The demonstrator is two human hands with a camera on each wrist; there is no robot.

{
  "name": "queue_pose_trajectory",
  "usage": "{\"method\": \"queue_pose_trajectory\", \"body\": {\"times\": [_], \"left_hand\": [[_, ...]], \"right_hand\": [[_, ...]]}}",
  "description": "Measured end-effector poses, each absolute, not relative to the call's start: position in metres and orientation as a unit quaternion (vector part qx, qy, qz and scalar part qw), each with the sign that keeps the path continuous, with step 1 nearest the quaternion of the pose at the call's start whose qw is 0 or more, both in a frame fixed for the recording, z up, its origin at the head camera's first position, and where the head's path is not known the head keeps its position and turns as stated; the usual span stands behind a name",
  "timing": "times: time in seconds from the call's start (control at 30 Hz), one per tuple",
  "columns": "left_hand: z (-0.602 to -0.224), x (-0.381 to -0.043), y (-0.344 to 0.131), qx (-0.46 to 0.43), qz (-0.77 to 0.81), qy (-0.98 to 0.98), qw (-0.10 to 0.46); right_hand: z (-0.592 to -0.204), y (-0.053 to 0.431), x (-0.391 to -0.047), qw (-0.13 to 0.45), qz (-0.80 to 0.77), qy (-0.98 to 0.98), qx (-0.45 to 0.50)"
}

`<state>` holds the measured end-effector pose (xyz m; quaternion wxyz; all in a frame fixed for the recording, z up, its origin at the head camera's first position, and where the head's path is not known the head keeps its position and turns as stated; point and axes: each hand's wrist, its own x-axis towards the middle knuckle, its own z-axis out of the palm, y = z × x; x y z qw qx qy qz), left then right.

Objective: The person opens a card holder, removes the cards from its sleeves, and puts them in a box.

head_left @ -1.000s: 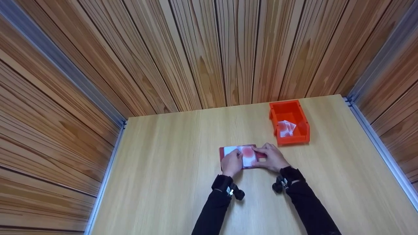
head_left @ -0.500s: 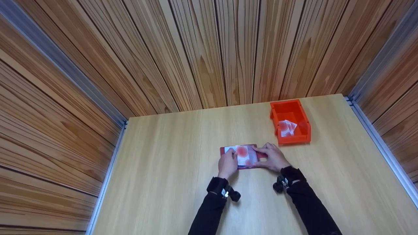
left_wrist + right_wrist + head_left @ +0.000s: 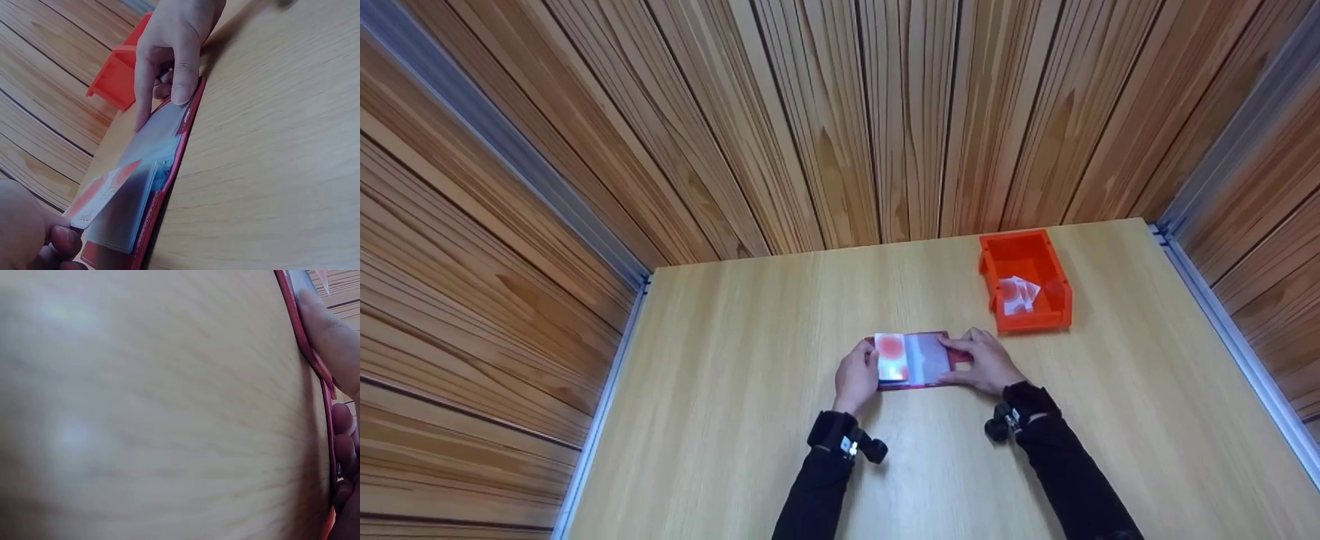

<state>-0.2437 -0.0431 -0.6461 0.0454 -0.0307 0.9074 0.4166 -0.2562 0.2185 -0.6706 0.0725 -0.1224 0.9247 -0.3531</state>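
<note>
A red card holder (image 3: 930, 388) lies spread on the table, with clear plastic sleeves (image 3: 149, 143) inside. At its left end my left hand (image 3: 856, 377) pinches a white card with red circles (image 3: 104, 194) between thumb and fingers. That card stands tilted above the left sleeves in the left wrist view. My right hand (image 3: 985, 362) holds the holder's right end, thumb and forefinger spread across the sleeve. Its other fingers (image 3: 344, 450) are curled at the holder's red edge in the right wrist view.
An orange-red bin (image 3: 1024, 255) stands at the back right of the table, with several white-and-pink cards (image 3: 1018, 295) inside. Wood-plank walls (image 3: 840, 120) with grey metal corner posts enclose the table (image 3: 750, 390).
My left hand has moved left, drawing the white-and-red card from the holder's right sleeve across to its left side. The right hand has stayed in place.
</note>
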Motion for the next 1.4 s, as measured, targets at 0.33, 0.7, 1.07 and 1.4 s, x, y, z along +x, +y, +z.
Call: {"method": "queue_pose_trajectory", "body": {"times": [0.33,0.7,1.07,1.4], "left_hand": [[-0.627,-0.246,-0.044,0.001,0.411,0.911,0.003],[-0.584,-0.249,-0.036,0.002,0.494,0.870,0.007],[-0.582,-0.247,-0.033,0.000,0.520,0.854,0.003],[-0.588,-0.246,-0.030,0.002,0.508,0.861,-0.013]], "right_hand": [[-0.673,0.216,-0.257,0.068,-0.346,0.927,-0.129],[-0.670,0.218,-0.256,0.074,-0.353,0.925,-0.121],[-0.668,0.218,-0.255,0.068,-0.341,0.929,-0.130],[-0.630,0.207,-0.255,0.079,-0.474,0.875,-0.062]]}}
